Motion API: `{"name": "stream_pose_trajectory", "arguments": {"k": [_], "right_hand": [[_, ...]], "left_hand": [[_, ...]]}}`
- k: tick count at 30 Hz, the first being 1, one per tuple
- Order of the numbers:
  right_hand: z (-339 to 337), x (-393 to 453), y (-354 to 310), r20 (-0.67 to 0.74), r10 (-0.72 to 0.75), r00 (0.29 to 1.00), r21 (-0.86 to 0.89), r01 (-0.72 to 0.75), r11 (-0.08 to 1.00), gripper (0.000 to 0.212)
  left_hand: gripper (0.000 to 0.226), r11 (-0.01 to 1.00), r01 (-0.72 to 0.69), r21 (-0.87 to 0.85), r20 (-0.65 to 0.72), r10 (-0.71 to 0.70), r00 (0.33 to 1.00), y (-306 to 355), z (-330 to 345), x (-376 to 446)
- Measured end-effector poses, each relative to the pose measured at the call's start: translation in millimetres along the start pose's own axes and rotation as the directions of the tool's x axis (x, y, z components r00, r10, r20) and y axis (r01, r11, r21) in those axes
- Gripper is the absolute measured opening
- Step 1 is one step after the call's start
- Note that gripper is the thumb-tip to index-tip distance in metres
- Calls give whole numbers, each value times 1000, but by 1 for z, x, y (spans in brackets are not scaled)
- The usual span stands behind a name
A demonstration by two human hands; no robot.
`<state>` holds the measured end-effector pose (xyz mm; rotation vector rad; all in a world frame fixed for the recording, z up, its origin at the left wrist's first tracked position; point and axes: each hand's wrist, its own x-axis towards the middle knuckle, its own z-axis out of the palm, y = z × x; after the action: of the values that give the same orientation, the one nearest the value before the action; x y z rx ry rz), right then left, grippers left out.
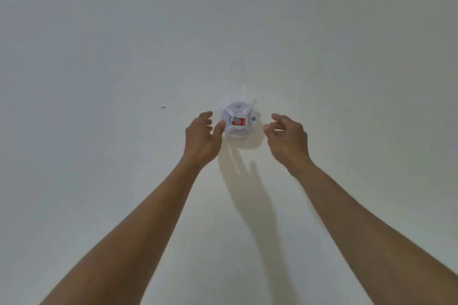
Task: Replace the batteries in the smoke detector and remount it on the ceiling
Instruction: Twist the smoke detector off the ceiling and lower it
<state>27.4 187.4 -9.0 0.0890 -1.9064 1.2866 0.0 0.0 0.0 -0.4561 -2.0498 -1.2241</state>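
Note:
A round white smoke detector (238,120) with a red label at its centre sits against the white ceiling (223,20). My left hand (202,137) is raised just left of it, fingers spread and loosely bent, the thumb tip touching the detector's left edge. My right hand (287,136) hovers to the right of the detector with a small gap between them, fingers relaxed and slightly curled, holding nothing. Both forearms reach up from the bottom of the view.
A small dark speck (163,107) marks the ceiling left of the detector. Shadows of the hands fall on the ceiling below the detector. Clear tape strips seem to lie around the detector's top edge.

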Motion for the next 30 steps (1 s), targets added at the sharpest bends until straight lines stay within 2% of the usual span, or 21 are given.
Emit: {"name": "stream_pose_trajectory", "arguments": {"k": [6, 16, 24, 30], "right_hand": [[19, 19, 6, 19, 48, 999, 36, -48, 998, 33], [44, 32, 23, 42, 130, 991, 226, -136, 964, 8], [50, 36, 20, 34, 188, 982, 311, -189, 931, 3], [46, 38, 16, 69, 193, 979, 410, -204, 889, 13]], "left_hand": [[48, 985, 155, -78, 2, -155, 988, -8, 15, 13], [25, 938, 232, -258, -22, -246, 969, -25, 33, 27], [18, 886, 271, -375, 5, -291, 957, -25, 35, 39], [21, 856, 245, -456, 29, -261, 965, -20, 32, 41]]}}
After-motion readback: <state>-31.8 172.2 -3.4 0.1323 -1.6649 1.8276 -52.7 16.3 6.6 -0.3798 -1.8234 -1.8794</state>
